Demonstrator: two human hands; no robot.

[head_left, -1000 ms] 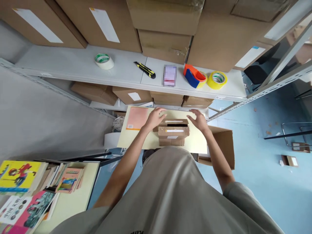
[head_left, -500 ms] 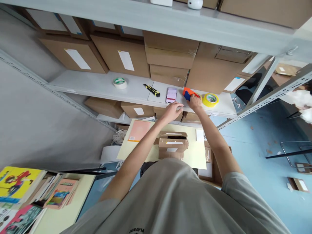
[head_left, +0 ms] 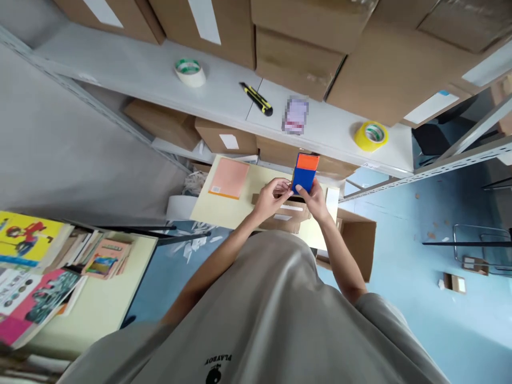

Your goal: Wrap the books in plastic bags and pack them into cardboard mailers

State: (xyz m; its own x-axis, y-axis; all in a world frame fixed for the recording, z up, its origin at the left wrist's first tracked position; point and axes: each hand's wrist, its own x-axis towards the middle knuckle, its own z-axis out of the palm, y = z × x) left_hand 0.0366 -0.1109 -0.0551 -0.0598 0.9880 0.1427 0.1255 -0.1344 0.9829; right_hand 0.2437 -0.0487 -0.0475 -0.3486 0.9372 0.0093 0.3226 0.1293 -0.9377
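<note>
My right hand [head_left: 314, 200] grips an orange and blue tape dispenser [head_left: 304, 176], thumb across its blue face. The dispenser is held up in front of the shelf, above a small cardboard box [head_left: 292, 213] on the pale yellow table [head_left: 232, 213]. From the left, my left hand [head_left: 272, 198] has its curled thumb and fingers closed at the dispenser's left edge; whether a tape end is between them is too small to see. A phone [head_left: 296, 116], a black and yellow box cutter [head_left: 258, 100] and a yellow tape roll [head_left: 372, 136] lie on the shelf.
A white tape roll [head_left: 190, 73] rests farther left on the grey shelf [head_left: 132, 74], with cardboard boxes behind. A pink booklet [head_left: 229, 178] lies on the table. Books [head_left: 36, 240] are stacked at lower left. To the right, an open carton [head_left: 358, 242] stands below table level.
My right hand has lifted the tape dispenser off the shelf and brought it closer to me. My left hand has come to its edge. The view has tilted downward.
</note>
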